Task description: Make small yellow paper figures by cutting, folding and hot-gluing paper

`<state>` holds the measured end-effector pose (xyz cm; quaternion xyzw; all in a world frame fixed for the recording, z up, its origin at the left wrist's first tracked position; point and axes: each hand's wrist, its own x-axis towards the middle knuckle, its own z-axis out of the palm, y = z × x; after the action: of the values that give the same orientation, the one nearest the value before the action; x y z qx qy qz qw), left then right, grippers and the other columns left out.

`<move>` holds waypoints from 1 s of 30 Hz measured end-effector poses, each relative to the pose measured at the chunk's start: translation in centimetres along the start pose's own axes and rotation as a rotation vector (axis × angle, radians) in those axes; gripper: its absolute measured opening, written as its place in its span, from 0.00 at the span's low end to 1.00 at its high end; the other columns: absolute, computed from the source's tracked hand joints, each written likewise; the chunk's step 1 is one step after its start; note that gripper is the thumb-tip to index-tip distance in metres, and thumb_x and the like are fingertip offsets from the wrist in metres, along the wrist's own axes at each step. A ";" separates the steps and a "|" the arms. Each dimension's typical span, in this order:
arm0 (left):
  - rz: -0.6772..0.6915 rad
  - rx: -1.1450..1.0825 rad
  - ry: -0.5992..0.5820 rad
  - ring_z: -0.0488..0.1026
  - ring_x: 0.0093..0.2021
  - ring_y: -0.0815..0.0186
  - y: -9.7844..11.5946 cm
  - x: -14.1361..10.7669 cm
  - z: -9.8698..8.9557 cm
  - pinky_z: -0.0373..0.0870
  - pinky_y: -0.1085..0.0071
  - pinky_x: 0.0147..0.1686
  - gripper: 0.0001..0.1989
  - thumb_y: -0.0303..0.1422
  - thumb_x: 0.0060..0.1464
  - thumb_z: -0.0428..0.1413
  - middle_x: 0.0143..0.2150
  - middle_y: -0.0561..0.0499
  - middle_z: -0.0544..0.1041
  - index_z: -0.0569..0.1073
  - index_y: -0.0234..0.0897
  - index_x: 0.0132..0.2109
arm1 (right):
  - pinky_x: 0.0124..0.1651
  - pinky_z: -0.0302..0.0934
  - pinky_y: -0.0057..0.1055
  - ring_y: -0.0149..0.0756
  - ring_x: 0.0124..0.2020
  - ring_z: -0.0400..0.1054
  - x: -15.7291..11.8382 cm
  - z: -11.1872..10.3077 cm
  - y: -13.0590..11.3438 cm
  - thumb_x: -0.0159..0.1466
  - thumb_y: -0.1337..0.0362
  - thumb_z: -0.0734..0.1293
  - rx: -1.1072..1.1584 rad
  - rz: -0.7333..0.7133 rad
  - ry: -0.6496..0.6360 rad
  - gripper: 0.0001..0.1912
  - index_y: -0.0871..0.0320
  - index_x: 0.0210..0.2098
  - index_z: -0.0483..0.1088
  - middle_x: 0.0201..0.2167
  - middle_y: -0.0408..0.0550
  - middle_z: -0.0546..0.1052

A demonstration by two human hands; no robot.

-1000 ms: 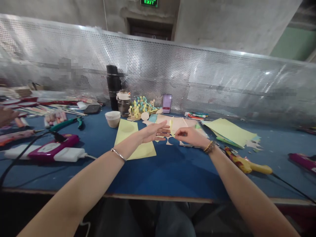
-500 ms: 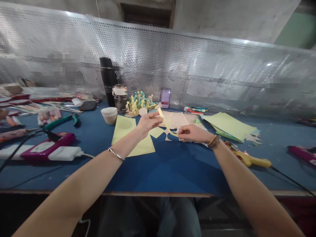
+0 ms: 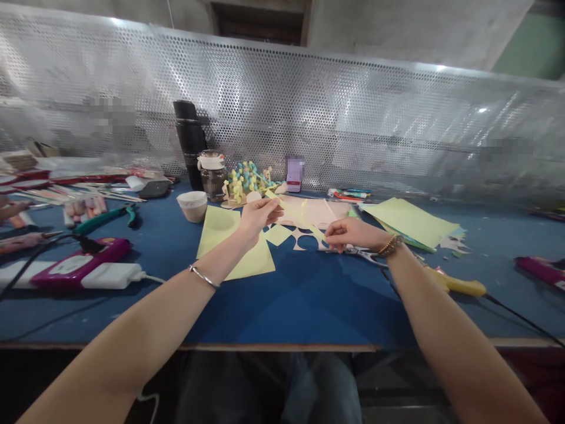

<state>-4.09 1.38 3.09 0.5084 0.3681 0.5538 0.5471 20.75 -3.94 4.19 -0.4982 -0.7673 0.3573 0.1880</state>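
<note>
- In our head view, a thin strip of yellow paper (image 3: 295, 211) stretches slantwise between our hands, above a cut pink sheet (image 3: 309, 213).
- Our left hand (image 3: 258, 215) is nearly closed, pinching the strip near its upper end.
- Our right hand (image 3: 353, 233) is nearly closed on the lower end, just above metal scissors (image 3: 364, 255).
- Open blue tabletop (image 3: 282, 300) runs from below our hands to its front edge; a yellow sheet (image 3: 218, 227) lies left of the strip.
</note>
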 end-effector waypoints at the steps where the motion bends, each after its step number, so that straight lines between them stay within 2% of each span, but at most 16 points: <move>1: -0.005 -0.011 0.006 0.75 0.32 0.69 0.0 0.0 0.0 0.68 0.74 0.35 0.13 0.40 0.41 0.63 0.29 0.50 0.76 0.75 0.34 0.29 | 0.32 0.64 0.31 0.31 0.24 0.69 0.0 0.0 -0.1 0.56 0.54 0.68 0.006 -0.003 0.002 0.15 0.61 0.32 0.71 0.28 0.49 0.77; 8: 0.007 -0.073 0.021 0.75 0.31 0.69 0.1 -0.2 0.2 0.68 0.74 0.34 0.12 0.40 0.43 0.62 0.29 0.51 0.76 0.73 0.35 0.29 | 0.33 0.64 0.31 0.31 0.25 0.70 0.1 -0.1 -0.1 0.56 0.52 0.67 0.008 -0.027 0.043 0.16 0.61 0.32 0.70 0.29 0.49 0.76; 13: 0.015 -0.051 0.032 0.76 0.32 0.68 0.2 -0.3 0.4 0.68 0.74 0.34 0.10 0.38 0.45 0.61 0.29 0.51 0.76 0.73 0.35 0.29 | 0.33 0.63 0.31 0.33 0.26 0.70 0.2 -0.1 0.1 0.56 0.51 0.67 -0.018 0.011 0.042 0.17 0.60 0.33 0.70 0.29 0.49 0.76; 19: 0.032 -0.042 0.013 0.75 0.33 0.69 0.2 -0.3 0.4 0.68 0.74 0.35 0.08 0.36 0.47 0.60 0.31 0.50 0.76 0.75 0.36 0.34 | 0.34 0.62 0.31 0.33 0.27 0.70 0.1 0.0 -0.1 0.56 0.50 0.67 -0.043 0.008 0.035 0.18 0.61 0.33 0.69 0.28 0.48 0.76; 22: 0.011 -0.007 -0.043 0.75 0.34 0.70 0.1 -0.3 0.4 0.68 0.73 0.38 0.10 0.34 0.46 0.60 0.35 0.50 0.77 0.76 0.37 0.37 | 0.34 0.62 0.32 0.33 0.27 0.70 0.2 0.1 -0.1 0.57 0.51 0.66 -0.048 -0.001 0.048 0.18 0.61 0.33 0.69 0.29 0.49 0.76; 26: -0.011 0.103 -0.178 0.75 0.37 0.68 -0.2 -0.7 0.8 0.68 0.70 0.42 0.16 0.36 0.45 0.62 0.42 0.47 0.77 0.75 0.38 0.43 | 0.34 0.62 0.31 0.31 0.26 0.70 0.6 0.5 0.0 0.58 0.52 0.66 -0.058 -0.019 0.055 0.17 0.61 0.34 0.69 0.29 0.49 0.76; 30: -0.019 0.202 -0.264 0.75 0.38 0.66 -0.5 -1.4 1.4 0.69 0.68 0.42 0.19 0.36 0.44 0.63 0.40 0.44 0.78 0.75 0.36 0.45 | 0.34 0.64 0.31 0.30 0.26 0.70 0.8 1.0 0.0 0.59 0.53 0.65 -0.027 -0.077 0.045 0.16 0.61 0.35 0.69 0.31 0.48 0.76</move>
<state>-2.75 -0.18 2.68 0.6257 0.3515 0.4372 0.5421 19.78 -3.55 3.43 -0.4787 -0.7862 0.3281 0.2121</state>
